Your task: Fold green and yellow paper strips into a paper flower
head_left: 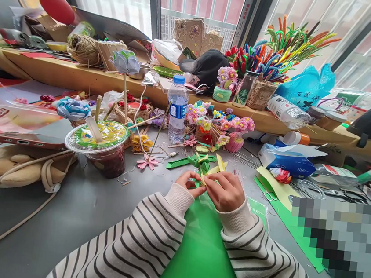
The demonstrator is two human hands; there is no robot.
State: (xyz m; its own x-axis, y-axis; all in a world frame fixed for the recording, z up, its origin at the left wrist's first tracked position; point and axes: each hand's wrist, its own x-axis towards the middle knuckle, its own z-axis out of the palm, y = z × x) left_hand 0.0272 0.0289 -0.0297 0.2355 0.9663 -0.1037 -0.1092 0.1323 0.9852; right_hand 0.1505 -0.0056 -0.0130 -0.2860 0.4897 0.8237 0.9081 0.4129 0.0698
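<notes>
Close together over the grey table, my left hand (186, 184) and my right hand (224, 191) pinch a small folded piece of green and yellow paper (202, 176) between their fingertips. My fingers cover much of the piece. Just beyond them lie green folded paper strips (183, 161) and a yellow folded strip (220, 164). Below my wrists, a glossy green sheet (203, 251) runs toward me between my striped sleeves. To the right of my right hand is a small green packet in clear plastic (258, 209).
A lidded cup of dark drink (107, 159) and a phone (28, 140) stand to the left. Behind my hands are a water bottle (177, 111) and crocheted flowers (207, 117). Green card (298, 232), scissors (343, 194) and a blue tissue pack (291, 161) lie rightward.
</notes>
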